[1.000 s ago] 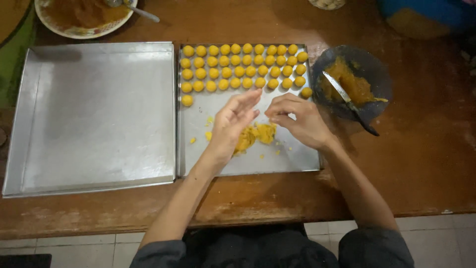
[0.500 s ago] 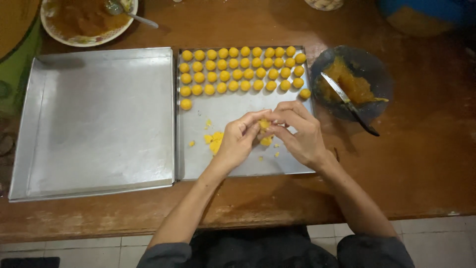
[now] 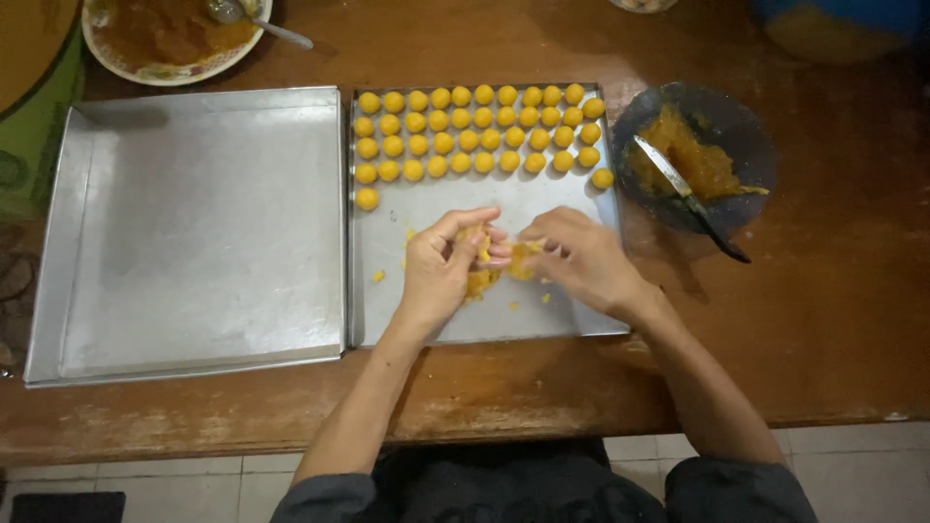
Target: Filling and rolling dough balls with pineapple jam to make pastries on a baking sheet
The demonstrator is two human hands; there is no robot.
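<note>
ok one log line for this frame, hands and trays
left hand: holds yellow dough | right hand: pinches dough piece | smaller tray: rows of dough balls | large tray: bare

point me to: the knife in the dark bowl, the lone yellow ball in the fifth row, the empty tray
knife [image 3: 668, 171], head view, on the metal blade over the filling.
lone yellow ball [image 3: 367, 199], head view, on its top.
empty tray [image 3: 203, 223], head view, on its bare floor.

Both hands, left hand [image 3: 438, 271] and right hand [image 3: 579, 260], pinch yellow dough [image 3: 481, 281] (crumbly) over a metal tray [image 3: 567, 315].
</note>
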